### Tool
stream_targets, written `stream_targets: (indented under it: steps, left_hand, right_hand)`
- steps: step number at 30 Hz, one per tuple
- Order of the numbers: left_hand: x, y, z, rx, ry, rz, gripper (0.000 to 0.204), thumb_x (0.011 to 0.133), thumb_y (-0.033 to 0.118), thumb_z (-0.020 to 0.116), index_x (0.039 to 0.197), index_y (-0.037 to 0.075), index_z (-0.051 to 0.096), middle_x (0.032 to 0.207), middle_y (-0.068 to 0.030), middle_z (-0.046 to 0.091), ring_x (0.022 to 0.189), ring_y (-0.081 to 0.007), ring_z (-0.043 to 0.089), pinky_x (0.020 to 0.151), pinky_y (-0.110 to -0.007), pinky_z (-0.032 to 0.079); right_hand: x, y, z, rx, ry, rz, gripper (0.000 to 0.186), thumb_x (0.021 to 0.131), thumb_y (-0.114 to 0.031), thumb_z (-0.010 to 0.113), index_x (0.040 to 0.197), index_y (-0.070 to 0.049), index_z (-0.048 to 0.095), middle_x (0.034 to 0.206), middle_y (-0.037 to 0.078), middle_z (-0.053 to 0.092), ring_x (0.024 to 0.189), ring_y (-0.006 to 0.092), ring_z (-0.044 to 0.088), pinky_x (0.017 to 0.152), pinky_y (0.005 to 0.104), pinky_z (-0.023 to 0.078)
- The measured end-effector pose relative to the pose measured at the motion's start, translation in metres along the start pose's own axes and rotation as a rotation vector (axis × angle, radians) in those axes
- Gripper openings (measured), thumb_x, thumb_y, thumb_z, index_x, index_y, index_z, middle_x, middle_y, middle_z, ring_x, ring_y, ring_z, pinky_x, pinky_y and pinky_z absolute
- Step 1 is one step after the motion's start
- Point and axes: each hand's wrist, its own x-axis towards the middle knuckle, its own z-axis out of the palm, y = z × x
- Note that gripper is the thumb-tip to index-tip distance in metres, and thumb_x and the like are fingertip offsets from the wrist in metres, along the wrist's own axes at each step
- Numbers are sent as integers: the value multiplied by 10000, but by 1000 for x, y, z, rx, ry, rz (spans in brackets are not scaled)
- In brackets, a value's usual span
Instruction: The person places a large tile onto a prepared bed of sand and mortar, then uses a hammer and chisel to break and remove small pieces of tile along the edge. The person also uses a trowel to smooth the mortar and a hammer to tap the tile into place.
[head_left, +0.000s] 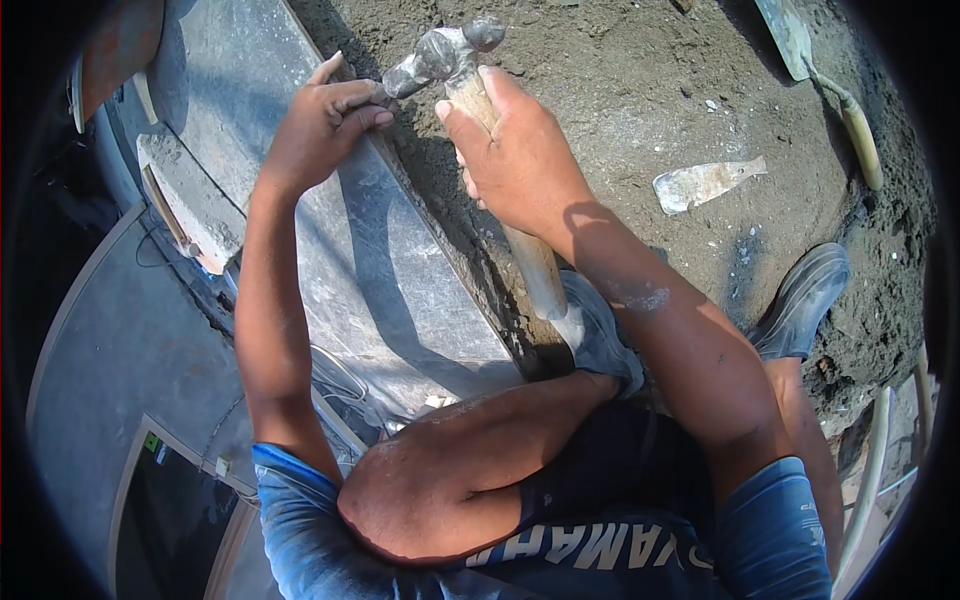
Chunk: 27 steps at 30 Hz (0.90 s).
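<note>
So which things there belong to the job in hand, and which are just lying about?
Apparently in use:
- hammer, gripped in the right hand
- grey board, left hand at its edge, close to the hammer head

Seemingly just lying about, untouched:
- trowel, upper right
- flat pale scrap on the dirt
- grey slab with handle, left

2 hands (pixel 335 120) (pixel 520 165), 1 hammer (pixel 437 58), 2 shoes (pixel 603 335) (pixel 808 295), 1 yellow-handled trowel (pixel 787 38), 1 pale bottle-shaped piece (pixel 703 185)
</note>
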Motion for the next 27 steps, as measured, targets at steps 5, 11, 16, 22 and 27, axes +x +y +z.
stream_targets:
  steps: [5,11,16,22,27]
  left_hand:
    - [-1,7,5,-10,83,1,92,908,103,691,959,62,756,817,-63,763,812,-221,733,1222,-494,289]
    - [-4,2,10,28,71,3,89,911,94,682,958,65,752,804,-69,758,805,-230,730,1228,-492,282]
    - [4,11,4,33,10,17,85,911,80,676,954,67,749,806,-69,755,800,-229,727,1237,-491,260]
    - [0,12,7,59,-8,-9,98,908,70,678,967,72,756,838,-70,760,838,-226,733,1238,-493,252]
    - [-4,11,10,136,-2,27,89,902,70,691,952,61,763,898,-67,775,883,-232,745,1234,-499,261]
  right_hand:
    - [1,-12,-7,121,57,20,330,1031,-296,590,1141,10,535,714,46,591,550,110,568,505,291,487]
    - [-2,-5,-9,-106,-120,74,271,1035,-256,591,1073,-1,504,682,42,592,541,117,580,478,294,475]
    - [-6,-9,0,109,37,68,371,981,-241,599,1163,77,541,938,313,687,939,479,690,807,501,549]
    - [-16,-18,-5,139,94,53,344,981,-222,595,1143,73,526,936,347,674,927,501,681,781,536,553]
    - [-18,-5,-13,-133,-113,-8,332,999,-235,591,1123,70,547,775,227,673,701,374,694,644,435,538]
